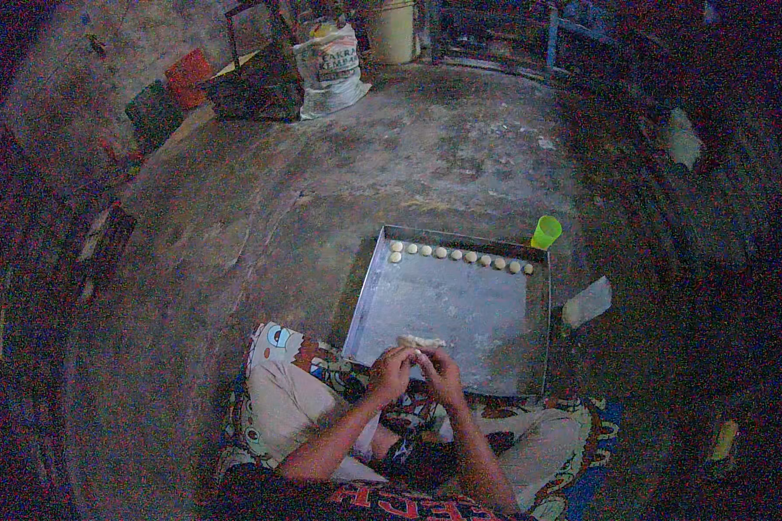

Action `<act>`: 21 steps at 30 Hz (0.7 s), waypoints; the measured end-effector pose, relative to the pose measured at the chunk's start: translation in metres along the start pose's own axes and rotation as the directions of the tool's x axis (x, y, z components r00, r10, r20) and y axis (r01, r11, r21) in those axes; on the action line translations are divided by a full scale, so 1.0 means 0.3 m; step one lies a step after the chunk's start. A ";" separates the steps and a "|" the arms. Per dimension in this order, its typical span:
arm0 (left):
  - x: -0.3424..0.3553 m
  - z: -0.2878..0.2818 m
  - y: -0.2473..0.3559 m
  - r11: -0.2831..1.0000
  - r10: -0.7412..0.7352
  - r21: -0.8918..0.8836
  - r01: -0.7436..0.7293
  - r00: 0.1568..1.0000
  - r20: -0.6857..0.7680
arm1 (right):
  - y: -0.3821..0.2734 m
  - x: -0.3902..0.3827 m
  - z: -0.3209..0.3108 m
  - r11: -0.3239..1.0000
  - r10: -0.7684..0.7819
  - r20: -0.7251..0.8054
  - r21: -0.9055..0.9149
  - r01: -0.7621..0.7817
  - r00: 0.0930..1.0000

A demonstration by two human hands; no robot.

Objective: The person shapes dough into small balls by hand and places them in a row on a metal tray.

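Over the near edge of a square metal tray (447, 300), my left hand (391, 372) and my right hand (441, 375) meet with fingertips together. Between the fingertips sits a small pale piece of dough (419, 354), which both hands pinch. Just beyond the fingers a larger pale lump of dough (422, 341) shows, partly hidden by them; whether it rests on the tray or is held I cannot tell. Along the tray's far side lies a row of several small round dough balls (456, 254), with one more ball (395, 258) below the row's left end.
A bright green cup (546, 233) stands by the tray's far right corner. Right of the tray lies a whitish packet (588, 301). Farther off on the concrete floor are a white sack (328, 74), a dark crate (256, 87) and a pale bucket (393, 33). My crossed legs border the tray's near side.
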State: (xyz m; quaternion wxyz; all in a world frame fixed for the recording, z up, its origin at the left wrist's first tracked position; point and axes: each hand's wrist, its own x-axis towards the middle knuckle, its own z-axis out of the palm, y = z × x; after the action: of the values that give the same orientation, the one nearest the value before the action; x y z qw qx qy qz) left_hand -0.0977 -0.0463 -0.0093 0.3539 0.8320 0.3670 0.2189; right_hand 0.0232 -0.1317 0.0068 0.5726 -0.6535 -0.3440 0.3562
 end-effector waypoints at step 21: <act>0.000 -0.038 0.103 0.867 -0.092 -0.457 0.198 0.966 0.243 | -0.031 -0.004 -0.020 0.788 0.366 0.150 0.475 -0.392 0.918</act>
State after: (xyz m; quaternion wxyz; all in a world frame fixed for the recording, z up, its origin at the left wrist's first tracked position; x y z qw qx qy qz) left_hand -0.0907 -0.0562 0.0214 0.6007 0.7076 0.3232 0.1846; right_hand 0.0274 -0.1347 0.0167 0.6286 -0.5310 -0.1171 0.5561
